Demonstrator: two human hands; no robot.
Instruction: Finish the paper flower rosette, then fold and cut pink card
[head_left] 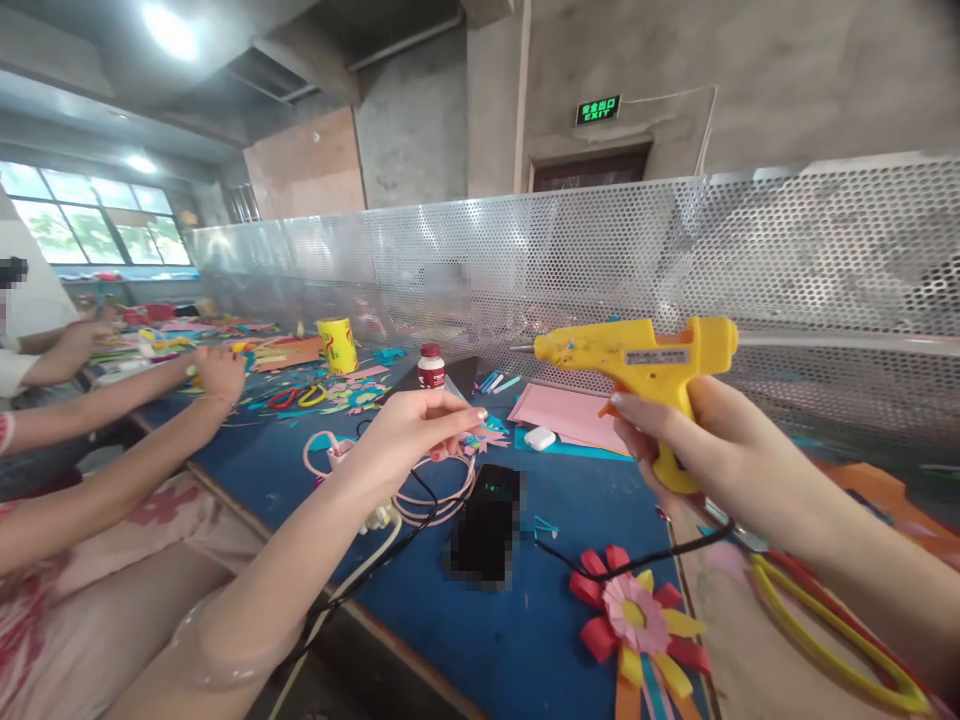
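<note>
My right hand (pixel 675 440) is wrapped round the grip of a yellow hot glue gun (pixel 615 345), a finger by its orange trigger. The metal nozzle points left, and a black cord hangs from the handle. Left of the nozzle and lower, my left hand (pixel 420 425) is closed in a pinch over the table. Whatever its fingertips hold, if anything, is too small to make out. Pink and blue paper cutouts (pixel 491 434) lie just behind those fingertips. Nearest me on the right is a paper flower (pixel 634 610) with red, yellow and pink petals and hanging strips.
On the blue table (pixel 450 630) lie a phone (pixel 486 520), coiled cables (pixel 431 505), a white earphone case (pixel 539 437) and pink paper sheets (pixel 566 412). A bottle (pixel 431 368) and yellow can (pixel 337 346) stand behind. Yellow-handled scissors (pixel 832 625) lie right. Co-workers' arms (pixel 150 460) reach in from the left.
</note>
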